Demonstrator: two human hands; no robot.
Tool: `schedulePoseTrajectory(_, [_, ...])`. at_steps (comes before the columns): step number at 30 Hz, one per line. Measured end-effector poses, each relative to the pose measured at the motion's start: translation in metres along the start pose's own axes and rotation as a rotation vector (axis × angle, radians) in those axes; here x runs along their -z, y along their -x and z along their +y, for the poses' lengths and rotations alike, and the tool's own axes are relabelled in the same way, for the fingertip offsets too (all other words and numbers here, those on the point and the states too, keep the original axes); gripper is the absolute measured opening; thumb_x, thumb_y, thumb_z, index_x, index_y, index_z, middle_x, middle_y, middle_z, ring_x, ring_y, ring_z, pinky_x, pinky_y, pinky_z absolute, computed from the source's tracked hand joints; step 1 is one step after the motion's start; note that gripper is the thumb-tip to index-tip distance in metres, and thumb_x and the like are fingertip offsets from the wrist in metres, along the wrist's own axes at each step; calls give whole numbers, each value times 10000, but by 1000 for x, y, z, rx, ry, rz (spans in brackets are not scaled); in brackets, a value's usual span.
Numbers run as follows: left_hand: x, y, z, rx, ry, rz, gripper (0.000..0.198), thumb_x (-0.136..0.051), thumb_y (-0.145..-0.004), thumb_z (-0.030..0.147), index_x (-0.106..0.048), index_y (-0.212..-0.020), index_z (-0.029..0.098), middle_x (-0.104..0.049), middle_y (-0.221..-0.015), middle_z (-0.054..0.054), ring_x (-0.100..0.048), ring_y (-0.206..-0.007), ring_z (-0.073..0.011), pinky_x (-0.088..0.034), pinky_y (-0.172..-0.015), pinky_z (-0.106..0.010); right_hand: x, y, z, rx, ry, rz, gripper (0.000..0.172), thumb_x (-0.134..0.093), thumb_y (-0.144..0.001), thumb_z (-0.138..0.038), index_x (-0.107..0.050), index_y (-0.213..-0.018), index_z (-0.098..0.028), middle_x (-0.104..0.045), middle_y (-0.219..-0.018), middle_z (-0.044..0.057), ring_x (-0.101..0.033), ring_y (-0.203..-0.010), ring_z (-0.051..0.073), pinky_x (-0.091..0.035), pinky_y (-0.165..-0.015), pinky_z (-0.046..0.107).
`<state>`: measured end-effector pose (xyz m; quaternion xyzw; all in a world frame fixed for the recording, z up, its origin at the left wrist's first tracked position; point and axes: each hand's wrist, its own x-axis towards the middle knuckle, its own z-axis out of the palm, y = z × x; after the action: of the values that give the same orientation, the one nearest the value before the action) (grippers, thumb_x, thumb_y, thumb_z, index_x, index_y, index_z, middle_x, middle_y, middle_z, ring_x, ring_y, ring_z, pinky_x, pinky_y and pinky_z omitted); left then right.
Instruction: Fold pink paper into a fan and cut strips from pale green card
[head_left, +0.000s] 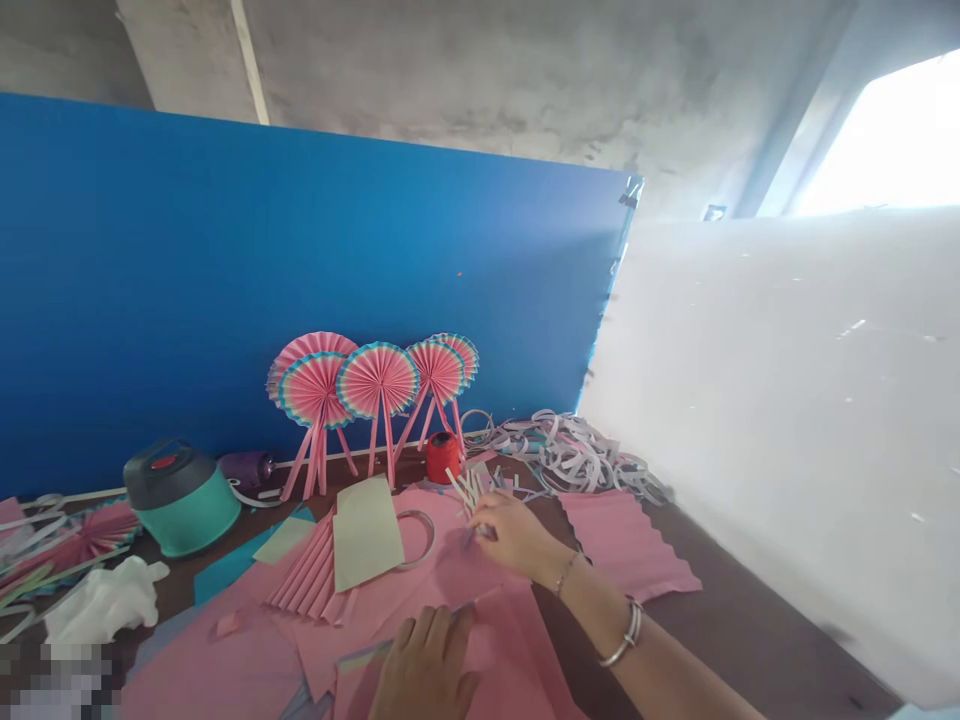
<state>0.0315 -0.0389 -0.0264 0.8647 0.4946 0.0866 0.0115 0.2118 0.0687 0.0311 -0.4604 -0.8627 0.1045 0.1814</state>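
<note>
My left hand [431, 662] lies with its fingers stretched out on pink paper [510, 640] at the front of the table, over a folded piece with a pale striped edge [364, 655]. Farther forward, my right hand [501, 532] has its fingers pinched together above the pink sheets. Thin cream paper strips [469, 490] fan out right beside those fingertips; whether the hand grips them or something small and dark is hidden. Left of the right hand are a roll of tape [430, 540], a pale yellow sheet [367, 540] and a pleated pink paper [307, 570].
Pink pleated paper fans [378, 380] on sticks lean against the blue panel [375, 240]. A red container [442, 458] stands before them. White paper strips [570, 450] pile up at the back right, near a pink wavy sheet [630, 545]. A green-and-grey jar [184, 505] stands left.
</note>
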Motion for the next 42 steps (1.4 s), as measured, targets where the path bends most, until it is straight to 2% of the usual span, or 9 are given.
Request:
schedulePoseTrajectory(6, [3, -2, 1, 16, 2, -39, 448, -488, -828, 397, -491, -1244, 230, -640, -1016, -62, -563, -895, -238, -397, -763, -347, -20, -18, -8, 169, 376, -118, 163, -496, -753, -96, -641, -815, -140, -625, -902, 102, -503, -935, 245, -360, -814, 381])
schedulePoseTrajectory(13, [15, 0, 0, 18, 44, -18, 417, -480, -837, 389, -509, -1213, 214, -634, -1064, -77, -556, -956, -247, -400, -794, -358, -16, -17, 9, 110, 240, -52, 158, -514, -742, -115, -638, -820, -172, -615, -919, 53, -498, -923, 198, -353, -811, 320])
schedulePoseTrajectory(17, [13, -1, 1, 26, 31, -58, 391, -476, -837, 383, -523, -1195, 232, -628, -1040, -75, -550, -932, -244, -401, -783, -359, -10, -14, 9, 241, 287, -86, 160, -550, -750, -182, -639, -882, -176, -605, -997, 68, -483, -969, 219, -335, -837, 351])
schedulePoseTrajectory(21, [3, -2, -1, 33, 26, -40, 395, -461, -840, 395, -520, -1197, 239, -624, -1015, -74, -546, -894, -240, -401, -774, -364, -16, -20, 8, 364, 329, -140, 133, -499, -794, -172, -630, -778, -154, -626, -878, 95, -502, -942, 231, -340, -830, 372])
schedulePoseTrajectory(26, [0, -3, -3, 20, 15, -53, 351, -487, -824, 397, -567, -1134, 255, -631, -996, -69, -563, -873, -240, -420, -756, -367, -16, -31, 5, 32, -246, 137, 100, -471, -739, -145, -558, -701, -176, -633, -773, 44, -560, -803, 186, -399, -760, 326])
schedulePoseTrajectory(32, [25, 3, 4, 32, 47, -21, 322, -438, -863, 362, -544, -1164, 318, -618, -1101, -42, -559, -983, -230, -426, -819, -378, 23, -26, 0, -203, -840, 328, 81, -429, -798, -272, -452, -765, -202, -624, -736, 28, -579, -705, 159, -423, -620, 257])
schedulePoseTrajectory(34, [27, 5, 4, 38, 50, 9, 320, -429, -869, 358, -546, -1165, 320, -599, -1157, -41, -541, -1042, -232, -418, -857, -384, 34, -21, 2, -244, -823, 399, 116, -477, -790, -317, -473, -775, -202, -618, -751, 32, -564, -694, 166, -418, -607, 265])
schedulePoseTrajectory(38, [22, 8, 0, -21, 26, 72, 323, -430, -870, 350, -556, -1161, 287, -581, -1210, -41, -513, -1097, -234, -408, -891, -375, 44, -8, 1, -140, -379, 484, 119, -478, -810, -276, -564, -808, -195, -622, -888, 62, -541, -864, 206, -395, -780, 331])
schedulePoseTrajectory(42, [21, 7, 1, -92, 35, 49, 274, -389, -888, 261, -602, -1058, 239, -613, -1144, -26, -536, -1032, -197, -400, -886, -336, 39, 8, -12, -98, -431, 264, 157, -444, -821, -208, -600, -842, -194, -632, -846, 42, -555, -821, 174, -408, -762, 288])
